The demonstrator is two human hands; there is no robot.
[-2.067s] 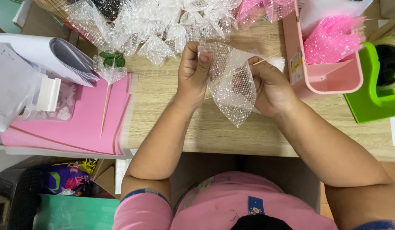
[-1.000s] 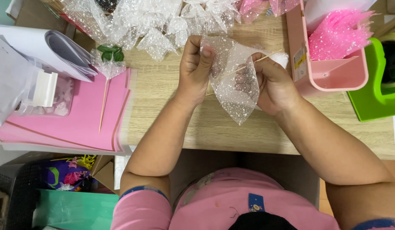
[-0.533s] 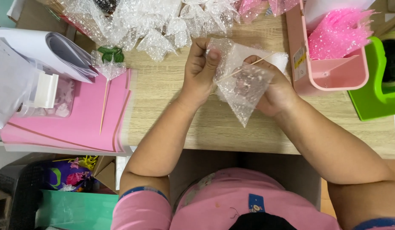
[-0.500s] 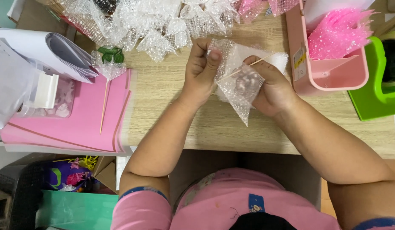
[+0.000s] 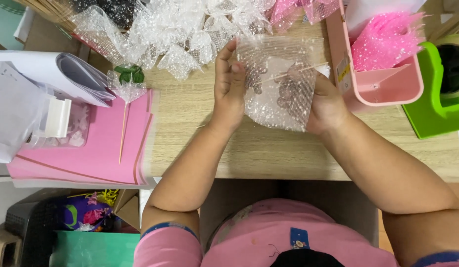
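A: What carries everything?
B: A wooden table (image 5: 199, 143). Pink paper sheets (image 5: 91, 148) lie at its left, a pink box (image 5: 383, 86) and a green tape dispenser (image 5: 432, 106) at its right, and a heap of white mesh bundles (image 5: 175, 29) along the far edge.

A: Where is the held piece?
B: A square of sparkly white mesh (image 5: 281, 84) is stretched flat above the table, between both hands.

A: And the fingers?
B: The left hand (image 5: 228, 86) pinches the mesh's left edge. The right hand (image 5: 326, 101) sits behind the right edge, holding a thin stick (image 5: 296, 71) that runs crosswise against the mesh. Both hands are equally near.
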